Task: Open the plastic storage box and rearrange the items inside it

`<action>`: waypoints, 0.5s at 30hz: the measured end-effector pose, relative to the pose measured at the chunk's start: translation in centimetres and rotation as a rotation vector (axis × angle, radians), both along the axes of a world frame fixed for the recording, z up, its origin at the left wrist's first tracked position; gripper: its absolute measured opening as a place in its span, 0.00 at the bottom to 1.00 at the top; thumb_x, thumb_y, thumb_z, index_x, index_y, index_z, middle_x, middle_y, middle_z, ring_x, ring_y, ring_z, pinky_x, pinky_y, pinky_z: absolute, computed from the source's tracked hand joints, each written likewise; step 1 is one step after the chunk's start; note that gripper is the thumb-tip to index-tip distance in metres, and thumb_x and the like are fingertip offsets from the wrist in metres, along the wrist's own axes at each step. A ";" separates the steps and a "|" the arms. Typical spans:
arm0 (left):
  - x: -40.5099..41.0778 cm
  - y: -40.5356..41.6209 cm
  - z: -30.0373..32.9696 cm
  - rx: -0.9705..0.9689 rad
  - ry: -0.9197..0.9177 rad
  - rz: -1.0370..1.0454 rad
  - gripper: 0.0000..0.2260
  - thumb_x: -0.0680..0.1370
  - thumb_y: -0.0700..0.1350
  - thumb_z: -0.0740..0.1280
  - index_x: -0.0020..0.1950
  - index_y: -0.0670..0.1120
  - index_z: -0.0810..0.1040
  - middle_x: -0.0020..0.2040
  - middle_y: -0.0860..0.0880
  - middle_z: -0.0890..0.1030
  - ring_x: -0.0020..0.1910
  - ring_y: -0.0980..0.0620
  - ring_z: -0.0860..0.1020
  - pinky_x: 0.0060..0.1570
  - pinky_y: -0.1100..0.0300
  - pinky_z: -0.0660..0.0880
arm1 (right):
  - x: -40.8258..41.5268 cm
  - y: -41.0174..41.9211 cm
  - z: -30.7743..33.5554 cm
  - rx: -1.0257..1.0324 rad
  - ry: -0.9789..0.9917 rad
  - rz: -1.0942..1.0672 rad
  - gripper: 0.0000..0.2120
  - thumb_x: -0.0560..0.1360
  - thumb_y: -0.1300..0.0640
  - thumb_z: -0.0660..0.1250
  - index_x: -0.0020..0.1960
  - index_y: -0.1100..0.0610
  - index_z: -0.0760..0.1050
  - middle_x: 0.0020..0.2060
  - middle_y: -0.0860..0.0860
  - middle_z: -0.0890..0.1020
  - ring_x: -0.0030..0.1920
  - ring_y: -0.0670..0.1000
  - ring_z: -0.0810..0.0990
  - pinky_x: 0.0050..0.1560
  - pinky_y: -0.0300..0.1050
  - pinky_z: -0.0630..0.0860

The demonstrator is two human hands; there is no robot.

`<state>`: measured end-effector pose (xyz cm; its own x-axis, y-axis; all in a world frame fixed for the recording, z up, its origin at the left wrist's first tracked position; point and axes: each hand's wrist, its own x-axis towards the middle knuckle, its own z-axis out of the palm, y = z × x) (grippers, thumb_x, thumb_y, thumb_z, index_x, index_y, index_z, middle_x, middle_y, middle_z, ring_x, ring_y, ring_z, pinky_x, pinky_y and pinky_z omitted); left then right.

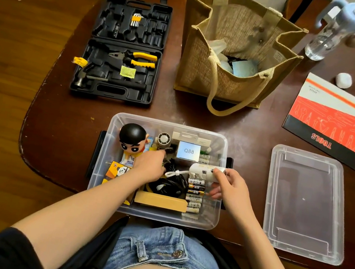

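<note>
The clear plastic storage box [111, 128] stands open at the table's near edge, its lid [306, 202] lying flat to the right. Inside are a black-haired figurine [132, 136], a small round fan [163, 139], a white Q88 box [189, 151], black cables [170, 181], a row of batteries [194, 196] and a tan cardboard piece [160, 200]. My left hand [150, 165] reaches into the box's middle, fingertips on a dark item by the fan; its grip is hidden. My right hand [226, 185] holds a small white device [203, 172] with a cord loop above the batteries.
An open black tool case [122, 50] with yellow pliers lies at the back left. A jute bag [237, 50] stands behind the box. A red TOOLS booklet [329, 119], a white round object [343, 80] and a water bottle [329, 33] are at the back right.
</note>
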<state>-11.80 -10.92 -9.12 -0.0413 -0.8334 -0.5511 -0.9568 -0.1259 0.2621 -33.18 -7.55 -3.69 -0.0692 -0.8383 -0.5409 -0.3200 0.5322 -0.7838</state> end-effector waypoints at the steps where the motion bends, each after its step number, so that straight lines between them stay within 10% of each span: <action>1: 0.1 0.0 0.4 -0.011 0.009 0.010 0.16 0.77 0.48 0.66 0.64 0.47 0.72 0.58 0.45 0.79 0.57 0.44 0.76 0.50 0.53 0.75 | 0.0 -0.1 0.1 0.000 -0.001 -0.007 0.14 0.78 0.53 0.63 0.50 0.66 0.73 0.34 0.56 0.80 0.29 0.49 0.79 0.31 0.39 0.77; 9: 4.0 0.7 5.8 -0.016 0.466 0.218 0.09 0.78 0.43 0.66 0.58 0.48 0.79 0.56 0.50 0.77 0.57 0.52 0.75 0.55 0.62 0.68 | 0.2 -1.0 0.5 -0.020 -0.012 -0.027 0.14 0.78 0.56 0.62 0.49 0.69 0.72 0.32 0.54 0.79 0.24 0.44 0.77 0.27 0.36 0.75; 15: 1.1 3.0 5.6 0.224 0.532 0.029 0.16 0.82 0.42 0.57 0.71 0.46 0.70 0.69 0.49 0.72 0.69 0.54 0.67 0.60 0.71 0.60 | 0.7 -1.5 0.8 -0.124 -0.061 -0.090 0.05 0.78 0.59 0.62 0.45 0.57 0.73 0.31 0.51 0.77 0.23 0.42 0.74 0.25 0.35 0.73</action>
<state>-10.70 -7.92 -3.48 -0.3404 -0.7039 -0.6234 -0.6957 -0.2575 0.6706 -32.49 -9.01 -2.86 -0.1170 -0.8906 -0.4395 -0.2251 0.4548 -0.8617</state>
